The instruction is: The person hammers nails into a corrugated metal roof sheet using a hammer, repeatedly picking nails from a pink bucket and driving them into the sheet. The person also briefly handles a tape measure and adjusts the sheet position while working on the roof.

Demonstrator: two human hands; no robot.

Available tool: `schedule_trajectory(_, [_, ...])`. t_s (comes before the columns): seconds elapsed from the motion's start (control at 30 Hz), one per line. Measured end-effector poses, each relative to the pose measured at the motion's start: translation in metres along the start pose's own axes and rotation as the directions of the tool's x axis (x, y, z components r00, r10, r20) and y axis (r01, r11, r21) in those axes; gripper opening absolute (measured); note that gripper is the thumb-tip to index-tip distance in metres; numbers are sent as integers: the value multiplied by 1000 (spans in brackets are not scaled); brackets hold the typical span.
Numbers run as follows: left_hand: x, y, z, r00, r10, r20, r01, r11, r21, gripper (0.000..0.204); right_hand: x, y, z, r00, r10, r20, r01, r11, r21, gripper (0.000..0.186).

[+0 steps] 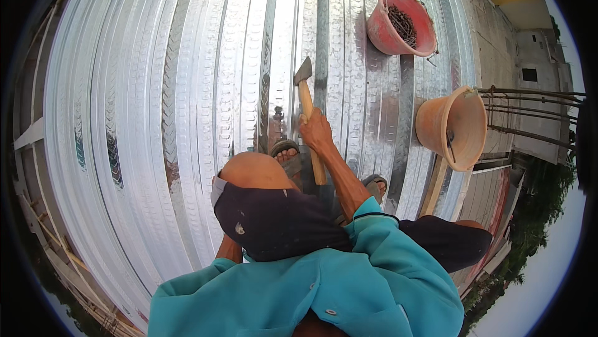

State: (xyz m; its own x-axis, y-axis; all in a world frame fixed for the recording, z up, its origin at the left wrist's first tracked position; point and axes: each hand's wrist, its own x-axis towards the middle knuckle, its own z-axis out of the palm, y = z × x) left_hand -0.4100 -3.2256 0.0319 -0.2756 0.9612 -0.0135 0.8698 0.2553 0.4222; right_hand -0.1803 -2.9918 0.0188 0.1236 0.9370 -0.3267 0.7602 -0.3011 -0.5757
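My right hand (316, 131) is closed round the wooden handle of a hatchet (305, 97). Its dark metal head (303, 70) points away from me, and the handle's butt shows below my fist, close to my sandaled foot. The hatchet is over ribbed, shiny galvanized metal decking (205, 88). Of my left arm only a piece of forearm (229, 250) shows beside my bent knee; the hand itself is hidden. Ahead to the right, a pinkish-red bucket (380, 28) holds a heap of thin, dark pieces that look like nails (402, 23).
An orange bucket (430, 126) lies tipped at the right with a dark, thin tool (450, 141) inside. Beyond it, rusty reinforcing bars (529, 94) stick out past the decking. A wooden board (434, 187) lies near my right foot (377, 185). Poles line the far left edge.
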Motion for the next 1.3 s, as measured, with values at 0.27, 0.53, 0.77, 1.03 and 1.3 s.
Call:
schedule_trajectory(0.27, [1,6,-2,999,-40,1,40,999,-10,55,5,-103,-93,803,-39,-595,292,896,335,34])
schedule_trajectory(0.53, [18,-6,-4,999,-23,-46,26,998,53,56,2,-52,-48,994,23,-109,-14,997,82,40])
schedule_trajectory(0.77, [25,-14,2,999,-12,-43,16,996,91,57,-14,-6,2,995,-36,91,34,999,23,42])
schedule_trajectory(1.03, [40,-22,-4,995,-63,-71,75,983,169,58,-21,-42,-41,993,-58,106,25,957,289,38])
schedule_trajectory(1.3, [66,-23,6,988,-102,-115,126,966,226,59,33,4,-137,960,-259,-104,274,946,171,37])
